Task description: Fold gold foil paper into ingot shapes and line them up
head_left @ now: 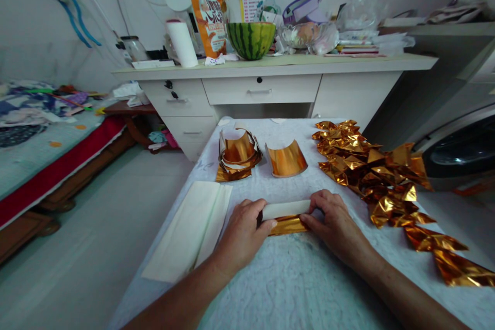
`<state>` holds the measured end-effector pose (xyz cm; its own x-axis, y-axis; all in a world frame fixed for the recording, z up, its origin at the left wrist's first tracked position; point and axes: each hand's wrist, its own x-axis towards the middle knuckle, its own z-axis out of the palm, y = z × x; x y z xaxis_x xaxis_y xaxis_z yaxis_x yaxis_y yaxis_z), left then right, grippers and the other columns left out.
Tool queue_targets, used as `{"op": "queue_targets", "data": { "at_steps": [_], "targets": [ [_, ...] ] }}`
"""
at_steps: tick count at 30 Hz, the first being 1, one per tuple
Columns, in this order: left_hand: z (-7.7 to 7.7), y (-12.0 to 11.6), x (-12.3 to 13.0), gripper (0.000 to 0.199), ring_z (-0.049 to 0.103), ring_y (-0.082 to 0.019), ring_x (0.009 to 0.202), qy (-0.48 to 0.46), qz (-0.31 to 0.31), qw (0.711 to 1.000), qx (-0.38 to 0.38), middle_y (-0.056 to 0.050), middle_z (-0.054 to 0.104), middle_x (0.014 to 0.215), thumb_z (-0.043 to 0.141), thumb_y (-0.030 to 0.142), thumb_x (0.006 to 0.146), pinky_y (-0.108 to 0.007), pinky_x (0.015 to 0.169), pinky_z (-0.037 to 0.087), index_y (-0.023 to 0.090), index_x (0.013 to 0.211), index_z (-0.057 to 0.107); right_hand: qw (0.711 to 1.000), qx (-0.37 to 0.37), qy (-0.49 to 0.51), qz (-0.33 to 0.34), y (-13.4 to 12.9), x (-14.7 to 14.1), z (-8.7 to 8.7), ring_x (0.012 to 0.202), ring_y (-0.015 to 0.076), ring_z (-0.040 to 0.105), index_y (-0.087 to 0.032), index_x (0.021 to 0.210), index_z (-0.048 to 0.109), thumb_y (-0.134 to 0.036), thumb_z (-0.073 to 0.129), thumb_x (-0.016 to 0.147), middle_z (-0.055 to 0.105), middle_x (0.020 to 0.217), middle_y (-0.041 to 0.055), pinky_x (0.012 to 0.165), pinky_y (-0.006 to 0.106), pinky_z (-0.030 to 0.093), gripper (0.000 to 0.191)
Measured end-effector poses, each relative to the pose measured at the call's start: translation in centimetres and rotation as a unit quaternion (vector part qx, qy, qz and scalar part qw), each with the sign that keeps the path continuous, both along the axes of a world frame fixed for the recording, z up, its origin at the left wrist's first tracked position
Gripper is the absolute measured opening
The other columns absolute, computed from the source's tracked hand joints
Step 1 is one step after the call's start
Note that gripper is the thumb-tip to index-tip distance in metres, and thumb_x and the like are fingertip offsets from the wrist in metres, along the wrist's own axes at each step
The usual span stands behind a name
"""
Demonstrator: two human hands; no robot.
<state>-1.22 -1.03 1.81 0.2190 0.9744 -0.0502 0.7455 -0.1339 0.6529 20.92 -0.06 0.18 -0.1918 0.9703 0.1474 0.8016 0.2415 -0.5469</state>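
Between my two hands is a sheet of gold foil paper with its white back rolled over along the far side. My left hand pinches its left end between thumb and fingers. At the right end, my right hand grips the same roll. Just beyond stands a curved gold foil sheet, and left of it a stack of curled gold foil sheets. Folded gold foil pieces lie heaped on the right. White paper sheets rest flat to the left of my left hand.
A pale cloth covers the table. Behind it is a white desk bearing half a watermelon, an orange pouch and a white roll. A bed is at left, a washing machine at right.
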Motion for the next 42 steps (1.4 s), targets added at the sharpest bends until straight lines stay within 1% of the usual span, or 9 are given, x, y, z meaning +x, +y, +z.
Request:
{"op": "queue_targets", "data": {
  "at_steps": [4, 7, 12, 21, 28, 34, 36, 39, 42],
  "targets": [
    [-0.1, -0.1, -0.1, 0.008, 0.053, -0.021, 0.085, -0.008, -0.001, 1.0, -0.004, -0.002, 0.056, 0.083, 0.061, 0.025, 0.083, -0.03, 0.074, 0.037, 0.019, 0.081, 0.056, 1.0, -0.005, -0.001, 0.008, 0.0, 0.0, 0.1, 0.088, 0.024, 0.051, -0.022, 0.075, 0.059, -0.026, 0.065, 0.08, 0.06, 0.089, 0.0037, 0.077, 0.037, 0.039, 0.009],
    [0.0, -0.1, 0.0, 0.009, 0.052, -0.022, 0.089, 0.008, -0.011, 1.0, 0.02, -0.002, 0.057, 0.083, 0.063, 0.023, 0.082, -0.031, 0.077, 0.038, 0.019, 0.077, 0.057, 1.0, -0.014, -0.01, 0.013, -0.1, -0.1, 0.2, 0.091, 0.0251, 0.05, -0.022, 0.079, 0.062, -0.026, 0.064, 0.081, 0.061, 0.094, 0.0044, 0.079, 0.038, 0.039, 0.005],
    [0.2, 0.0, -0.2, 0.01, 0.048, -0.023, 0.094, 0.045, -0.002, 0.997, 0.055, -0.003, 0.058, 0.094, 0.067, 0.03, 0.079, -0.036, 0.084, 0.037, 0.02, 0.08, 0.065, 0.999, -0.026, -0.027, 0.015, -0.2, -0.2, 0.3, 0.094, 0.0258, 0.05, -0.022, 0.076, 0.063, -0.027, 0.062, 0.081, 0.061, 0.099, 0.0052, 0.079, 0.039, 0.038, 0.007],
    [0.2, -0.1, -0.3, 0.008, 0.049, -0.023, 0.098, 0.007, -0.017, 1.0, 0.019, -0.002, 0.059, 0.098, 0.065, 0.027, 0.079, -0.036, 0.087, 0.037, 0.023, 0.083, 0.071, 0.999, -0.029, -0.014, 0.039, -0.3, -0.1, 0.6, 0.096, 0.026, 0.051, -0.022, 0.084, 0.065, -0.026, 0.06, 0.083, 0.062, 0.102, 0.0067, 0.083, 0.042, 0.039, 0.007],
    [0.9, -0.2, -0.6, 0.012, 0.055, -0.021, 0.092, -0.098, -0.042, 0.994, -0.006, -0.003, 0.06, 0.092, 0.059, 0.021, 0.082, -0.032, 0.083, 0.042, 0.021, 0.089, 0.069, 0.995, -0.054, 0.029, 0.079, -0.4, 0.1, 1.3, 0.086, 0.0241, 0.055, -0.021, 0.082, 0.063, -0.026, 0.054, 0.088, 0.062, 0.083, 0.0057, 0.076, 0.038, 0.042, 0.012],
    [0.9, -0.4, -1.3, 0.009, 0.056, -0.016, 0.077, -0.16, -0.016, 0.986, -0.034, 0.0, 0.059, 0.083, 0.056, 0.025, 0.085, -0.026, 0.068, 0.042, 0.018, 0.086, 0.062, 0.99, -0.06, 0.106, 0.064, -0.5, 0.6, 1.1, 0.08, 0.0207, 0.056, -0.021, 0.084, 0.062, -0.031, 0.052, 0.09, 0.059, 0.084, 0.0046, 0.072, 0.033, 0.046, 0.015],
    [0.8, -0.3, -1.5, 0.013, 0.056, -0.015, 0.072, -0.199, -0.019, 0.977, -0.075, 0.001, 0.06, 0.082, 0.056, 0.027, 0.086, -0.024, 0.065, 0.043, 0.019, 0.096, 0.061, 0.988, -0.056, 0.125, 0.067, -0.5, 0.7, 1.1, 0.082, 0.0207, 0.056, -0.021, 0.086, 0.061, -0.031, 0.052, 0.09, 0.059, 0.085, 0.0045, 0.073, 0.033, 0.046, 0.014],
    [0.6, -0.2, -1.6, 0.024, 0.058, -0.015, 0.073, -0.288, -0.044, 0.947, -0.132, 0.0, 0.062, 0.086, 0.058, 0.028, 0.086, -0.025, 0.066, 0.046, 0.019, 0.108, 0.06, 0.985, -0.054, 0.141, 0.085, -0.4, 0.7, 1.2, 0.086, 0.0212, 0.056, -0.022, 0.086, 0.061, -0.03, 0.053, 0.091, 0.06, 0.087, 0.0048, 0.077, 0.033, 0.046, 0.013],
    [0.3, 0.0, -1.5, 0.021, 0.06, -0.017, 0.077, -0.329, -0.041, 0.934, -0.13, -0.002, 0.064, 0.084, 0.06, 0.03, 0.085, -0.027, 0.07, 0.047, 0.017, 0.1, 0.064, 0.982, -0.053, 0.153, 0.1, -0.3, 0.6, 1.6, 0.088, 0.0213, 0.056, -0.022, 0.083, 0.06, -0.031, 0.052, 0.092, 0.061, 0.088, 0.005, 0.08, 0.034, 0.046, 0.015]
  ]
}}
